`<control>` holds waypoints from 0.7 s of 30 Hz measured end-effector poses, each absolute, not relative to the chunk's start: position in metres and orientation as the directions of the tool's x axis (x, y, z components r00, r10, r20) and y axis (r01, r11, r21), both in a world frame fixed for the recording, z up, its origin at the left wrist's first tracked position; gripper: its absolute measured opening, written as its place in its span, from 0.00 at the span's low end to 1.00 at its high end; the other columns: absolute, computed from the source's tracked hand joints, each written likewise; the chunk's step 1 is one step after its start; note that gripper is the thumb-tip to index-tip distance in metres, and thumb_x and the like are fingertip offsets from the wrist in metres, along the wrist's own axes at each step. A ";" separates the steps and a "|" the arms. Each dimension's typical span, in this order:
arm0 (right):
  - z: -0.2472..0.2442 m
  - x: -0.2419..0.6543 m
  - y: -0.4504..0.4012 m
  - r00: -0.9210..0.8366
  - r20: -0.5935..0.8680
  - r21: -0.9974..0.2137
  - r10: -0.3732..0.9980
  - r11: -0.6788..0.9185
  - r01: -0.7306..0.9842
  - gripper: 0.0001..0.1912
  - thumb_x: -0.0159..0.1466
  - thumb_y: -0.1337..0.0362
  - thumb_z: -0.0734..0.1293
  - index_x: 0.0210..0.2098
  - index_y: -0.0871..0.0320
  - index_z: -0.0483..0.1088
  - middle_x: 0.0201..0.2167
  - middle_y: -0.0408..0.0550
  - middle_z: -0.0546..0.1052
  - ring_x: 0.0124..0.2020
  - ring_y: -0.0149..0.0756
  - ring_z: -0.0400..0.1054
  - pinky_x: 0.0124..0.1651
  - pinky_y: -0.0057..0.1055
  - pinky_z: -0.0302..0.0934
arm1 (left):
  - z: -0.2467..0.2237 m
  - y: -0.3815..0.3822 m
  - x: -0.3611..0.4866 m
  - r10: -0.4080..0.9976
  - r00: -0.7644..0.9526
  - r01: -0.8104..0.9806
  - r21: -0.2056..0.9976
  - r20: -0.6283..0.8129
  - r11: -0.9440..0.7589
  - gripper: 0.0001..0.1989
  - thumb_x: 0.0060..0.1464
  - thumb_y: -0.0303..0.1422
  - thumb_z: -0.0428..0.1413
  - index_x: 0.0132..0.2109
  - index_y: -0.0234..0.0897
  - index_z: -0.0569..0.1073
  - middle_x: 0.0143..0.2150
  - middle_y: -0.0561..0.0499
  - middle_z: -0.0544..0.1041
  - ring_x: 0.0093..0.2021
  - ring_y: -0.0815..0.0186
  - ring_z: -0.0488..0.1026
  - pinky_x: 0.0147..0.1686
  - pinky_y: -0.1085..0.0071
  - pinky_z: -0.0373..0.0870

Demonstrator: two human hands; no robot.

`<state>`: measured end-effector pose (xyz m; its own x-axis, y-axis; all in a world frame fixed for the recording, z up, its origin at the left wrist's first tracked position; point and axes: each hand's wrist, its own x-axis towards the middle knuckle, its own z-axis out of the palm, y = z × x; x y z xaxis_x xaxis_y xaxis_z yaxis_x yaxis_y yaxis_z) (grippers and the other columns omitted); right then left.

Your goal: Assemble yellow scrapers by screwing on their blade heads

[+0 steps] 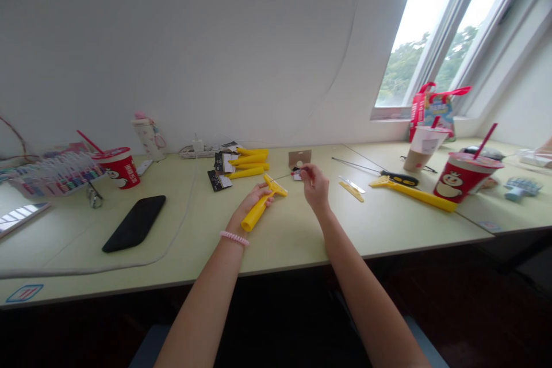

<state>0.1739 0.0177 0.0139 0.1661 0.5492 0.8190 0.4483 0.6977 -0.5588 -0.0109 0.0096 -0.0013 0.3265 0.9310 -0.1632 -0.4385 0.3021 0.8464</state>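
Wrapped around a yellow scraper (257, 211), my left hand (254, 198) rests near the table's middle; the scraper's wide head points up and right. My right hand (316, 185) is closed in a pinch to the right of the scraper head, and what it holds, if anything, is too small to make out. Just behind it stands a small brown card (299, 158). Several yellow scrapers (250, 164) with black-and-white tags lie in a pile behind my left hand. A yellow strip (351, 191) and a pale blade (352, 184) lie right of my right hand.
Another yellow scraper (420, 194) and a black-handled screwdriver (399, 178) lie to the right, beside a red cup (463, 178) and a brown drink (420, 149). On the left are a black phone (134, 223), a red cup (121, 168), a marker box (58, 175) and a cable (183, 221).
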 end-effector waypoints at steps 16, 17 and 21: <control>0.015 0.173 0.017 0.106 0.814 -0.550 0.571 0.698 0.459 0.08 0.61 0.61 0.58 0.33 0.57 0.65 0.26 0.45 0.72 0.27 0.31 0.66 0.31 0.27 0.59 | 0.000 0.008 -0.011 0.929 0.333 -0.418 0.858 -0.162 0.300 0.23 0.48 0.21 0.52 0.51 0.38 0.59 0.32 0.51 0.69 0.18 0.80 0.63 0.16 0.84 0.61; 0.015 0.174 0.016 0.098 0.819 -0.538 0.566 0.695 0.477 0.08 0.61 0.60 0.58 0.32 0.57 0.65 0.26 0.44 0.72 0.26 0.31 0.65 0.30 0.27 0.58 | 0.000 0.008 -0.011 0.929 0.334 -0.419 0.858 -0.160 0.299 0.23 0.48 0.21 0.52 0.51 0.38 0.58 0.32 0.51 0.69 0.18 0.80 0.64 0.16 0.84 0.61; 0.014 0.175 0.012 0.090 0.816 -0.497 0.572 0.612 0.615 0.14 0.62 0.57 0.57 0.24 0.57 0.62 0.18 0.41 0.65 0.21 0.29 0.58 0.27 0.26 0.53 | 0.000 0.008 -0.011 0.921 0.361 -0.406 0.864 -0.147 0.297 0.25 0.47 0.22 0.53 0.52 0.38 0.57 0.32 0.50 0.69 0.19 0.79 0.64 0.17 0.83 0.62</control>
